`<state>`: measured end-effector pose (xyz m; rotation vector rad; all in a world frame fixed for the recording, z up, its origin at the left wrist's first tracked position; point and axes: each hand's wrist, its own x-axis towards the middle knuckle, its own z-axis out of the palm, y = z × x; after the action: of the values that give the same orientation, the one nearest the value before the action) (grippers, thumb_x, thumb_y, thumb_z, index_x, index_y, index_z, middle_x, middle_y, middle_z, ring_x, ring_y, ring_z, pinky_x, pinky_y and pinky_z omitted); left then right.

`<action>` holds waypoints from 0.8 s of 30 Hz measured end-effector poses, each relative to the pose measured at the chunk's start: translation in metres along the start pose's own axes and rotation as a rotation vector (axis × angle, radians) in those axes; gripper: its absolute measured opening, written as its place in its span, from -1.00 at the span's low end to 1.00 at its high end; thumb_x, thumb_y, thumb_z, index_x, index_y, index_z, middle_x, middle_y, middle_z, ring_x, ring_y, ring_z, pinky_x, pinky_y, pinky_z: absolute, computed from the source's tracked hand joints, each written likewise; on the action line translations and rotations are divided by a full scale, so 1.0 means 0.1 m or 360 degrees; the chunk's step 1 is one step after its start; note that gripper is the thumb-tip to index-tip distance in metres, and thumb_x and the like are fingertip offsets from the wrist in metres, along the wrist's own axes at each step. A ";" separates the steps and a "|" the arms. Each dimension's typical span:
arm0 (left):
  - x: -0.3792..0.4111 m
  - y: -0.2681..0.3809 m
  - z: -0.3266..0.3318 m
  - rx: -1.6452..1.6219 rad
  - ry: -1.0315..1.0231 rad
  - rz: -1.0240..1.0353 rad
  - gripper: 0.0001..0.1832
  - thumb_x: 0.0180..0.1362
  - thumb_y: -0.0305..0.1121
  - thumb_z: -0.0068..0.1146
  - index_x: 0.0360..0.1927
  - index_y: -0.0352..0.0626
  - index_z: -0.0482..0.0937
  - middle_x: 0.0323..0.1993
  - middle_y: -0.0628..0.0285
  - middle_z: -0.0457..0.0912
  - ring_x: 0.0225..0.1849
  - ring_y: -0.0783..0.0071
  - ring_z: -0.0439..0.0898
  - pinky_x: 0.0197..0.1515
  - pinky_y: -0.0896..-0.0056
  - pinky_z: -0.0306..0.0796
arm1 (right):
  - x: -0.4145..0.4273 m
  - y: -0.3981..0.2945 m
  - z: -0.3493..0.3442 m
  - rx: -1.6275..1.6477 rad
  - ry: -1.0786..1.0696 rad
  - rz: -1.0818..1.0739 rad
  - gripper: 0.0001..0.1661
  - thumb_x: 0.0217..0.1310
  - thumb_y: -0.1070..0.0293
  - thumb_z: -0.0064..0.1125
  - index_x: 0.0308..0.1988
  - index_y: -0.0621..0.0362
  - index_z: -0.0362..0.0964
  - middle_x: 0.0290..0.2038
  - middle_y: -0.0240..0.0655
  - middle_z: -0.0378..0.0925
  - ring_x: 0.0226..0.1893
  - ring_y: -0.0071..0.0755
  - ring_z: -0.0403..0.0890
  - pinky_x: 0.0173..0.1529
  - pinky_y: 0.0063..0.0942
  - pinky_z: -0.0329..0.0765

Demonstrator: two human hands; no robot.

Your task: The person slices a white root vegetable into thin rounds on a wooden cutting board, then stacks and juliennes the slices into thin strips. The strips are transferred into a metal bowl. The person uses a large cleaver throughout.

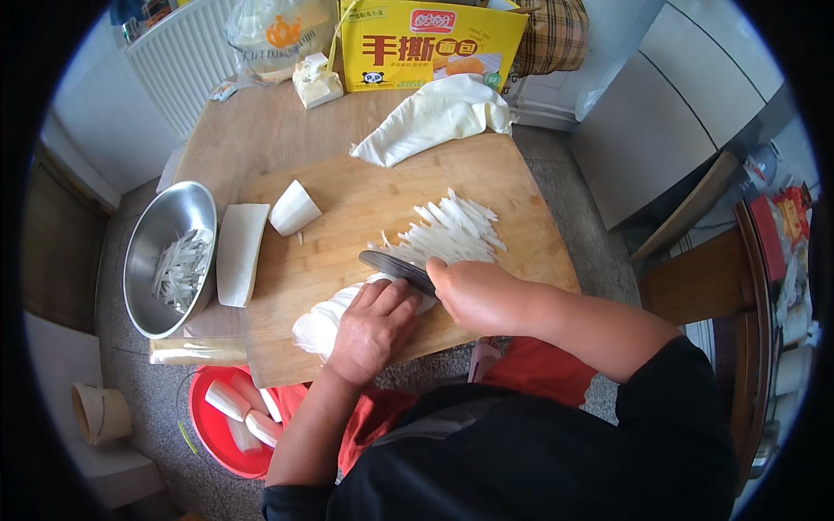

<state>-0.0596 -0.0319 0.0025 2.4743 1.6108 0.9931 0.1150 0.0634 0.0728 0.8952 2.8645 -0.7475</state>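
My right hand [479, 296] grips a kitchen knife [397, 268] by its handle, the dark blade slanting across white radish. Fingers bent, my left hand [378, 325] presses on a row of overlapping radish slices [332, 316] on the wooden cutting board [352, 228], right against the blade. Beyond the knife lies a heap of radish shreds [453, 228]. A short radish chunk [294, 208] sits near the board's left side. Beside it, a longer cut radish piece [242, 254] lies at the board's left edge. The knife's handle is mostly hidden in my fist.
A steel bowl [137, 260] holding shreds stands at the table's left edge. Below, a red bucket [202, 430] contains several peeled radish pieces. A white cloth [436, 120] lies across the board's far edge, before a yellow carton [391, 58] and a plastic bag [280, 45].
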 end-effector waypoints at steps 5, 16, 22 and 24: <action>-0.02 -0.01 0.01 -0.0004 0.0030 -0.0027 -0.71 -0.06 -0.42 0.22 -0.19 -0.11 0.54 -0.11 0.15 0.51 -0.10 0.15 0.51 -0.05 0.23 0.46 | -0.06 0.02 0.14 0.0093 0.0200 0.0090 -0.85 0.14 0.54 -0.05 -0.26 0.34 0.21 -0.55 0.04 0.52 -0.47 0.17 0.58 -0.41 -0.03 0.47; -0.05 -0.01 0.00 -0.0029 0.0069 -0.0026 -0.72 -0.08 -0.43 0.25 -0.22 -0.12 0.56 -0.11 0.17 0.53 -0.12 0.18 0.52 -0.09 0.28 0.49 | -0.12 -0.03 -0.10 0.0066 0.0075 -0.0098 -0.79 0.23 0.45 0.00 -0.29 0.36 0.18 -0.57 0.11 0.47 -0.48 0.25 0.53 -0.38 0.00 0.42; -0.04 -0.01 0.01 -0.0048 0.0064 -0.0021 -0.72 -0.08 -0.43 0.25 -0.22 -0.12 0.56 -0.13 0.18 0.53 -0.14 0.19 0.53 -0.13 0.29 0.49 | 0.06 -0.03 -0.02 0.0029 0.0001 -0.0058 -0.79 0.22 0.45 0.00 -0.27 0.37 0.19 -0.54 0.13 0.48 -0.46 0.25 0.53 -0.37 0.00 0.42; -0.03 -0.01 0.02 -0.0052 0.0085 -0.0006 -0.73 -0.08 -0.44 0.25 -0.23 -0.12 0.56 -0.14 0.18 0.53 -0.14 0.19 0.53 -0.14 0.29 0.49 | 0.08 0.03 0.09 0.0083 0.0093 -0.0032 -0.79 0.23 0.44 0.00 -0.27 0.36 0.19 -0.55 0.12 0.48 -0.47 0.26 0.53 -0.38 0.00 0.42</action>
<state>-0.0606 -0.0334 -0.0014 2.4434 1.5996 1.0855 0.1094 0.0652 0.0625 0.9109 2.9215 -0.8154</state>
